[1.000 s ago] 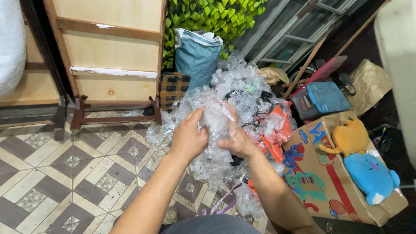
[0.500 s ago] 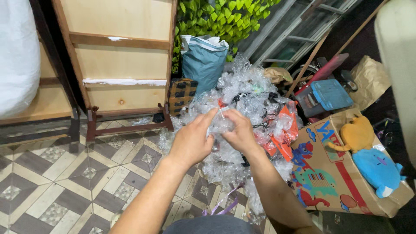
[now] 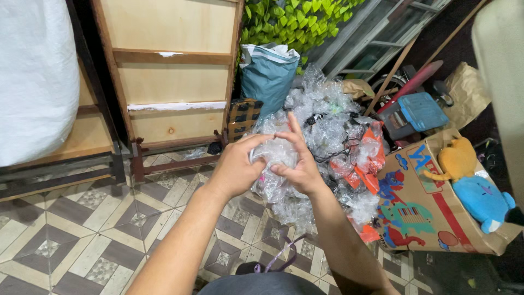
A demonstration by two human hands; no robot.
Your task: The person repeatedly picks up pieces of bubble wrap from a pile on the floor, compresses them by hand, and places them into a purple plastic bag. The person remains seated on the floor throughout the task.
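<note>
Hands, centre of frame: I log both closed round one clear plastic packet [image 3: 275, 155], held up above the tiled floor [image 3: 82, 229]. Left hand [image 3: 236, 168] grips the packet's left side, fingers curled over its top edge. Right hand [image 3: 297, 164] pinches the right side betw. thumb and lower fingers; index finger stands straight up, off the plastic.

Packet: crinkled, see-through, contents too blurred to tell. Sits in front of the heap it matches.

Heap of clear plastic packets [image 3: 327, 125]: centre to centre-right, piled on the floor, runs down toward bottom centre. Orange bits [image 3: 368, 158] and dark cords mixed in on its right side.

Other items, approx. positions:
- Blue sack [image 3: 267, 82], upper centre, touching heap's back edge.
- Wooden furniture frame [image 3: 174, 71], upper left-centre, standing on floor.
- White bundle [image 3: 33, 76], upper left.
- Green leafy wall [image 3: 295, 22], top centre.
- Printed cardboard box [image 3: 426, 213], right, just beside heap; orange plush toy [image 3: 456, 161] and blue plush toy [image 3: 483, 199] inside.
- Blue case [image 3: 417, 112], upper right, behind box.
- Brown paper bag [image 3: 464, 90], upper right.
</note>
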